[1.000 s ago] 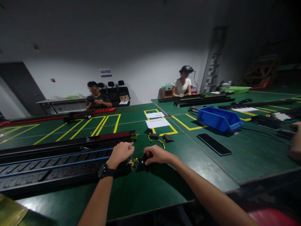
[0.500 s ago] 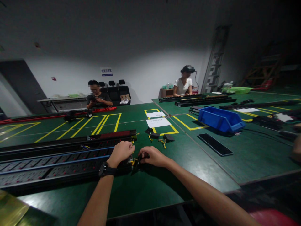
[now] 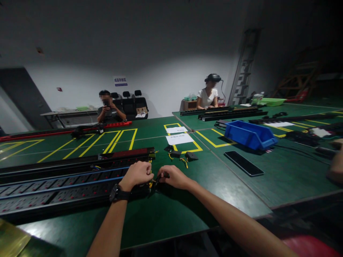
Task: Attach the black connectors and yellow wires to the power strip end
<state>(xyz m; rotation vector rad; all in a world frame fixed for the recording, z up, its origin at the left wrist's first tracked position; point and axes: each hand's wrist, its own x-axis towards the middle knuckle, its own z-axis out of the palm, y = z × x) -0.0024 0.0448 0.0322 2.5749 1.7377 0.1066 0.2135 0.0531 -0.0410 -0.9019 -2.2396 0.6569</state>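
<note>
My left hand [image 3: 138, 175], a dark watch on its wrist, rests with curled fingers at the right end of a long black socket strip [image 3: 69, 194]. What its fingertips pinch there is hidden. Just to the right, my right hand [image 3: 174, 176] is closed on a small black part [image 3: 158, 178], close to the strip's end. Short yellow wires [image 3: 150, 184] show between the two hands. Behind the socket strip lies another long black housing [image 3: 80, 160]. Beyond my right hand sit small black boxes [image 3: 191, 156] with yellow wire leads.
White paper sheets [image 3: 179, 139] lie on the green table [image 3: 198, 210] among yellow tape lines. To the right are a phone [image 3: 243, 163] and a blue bin [image 3: 249, 135]. Two people sit across the table. A hand [image 3: 337, 160] shows at the right edge.
The black part in my right hand has tilted slightly, and my hands have shifted only a little. Across the table, the left person has raised a phone toward the face.
</note>
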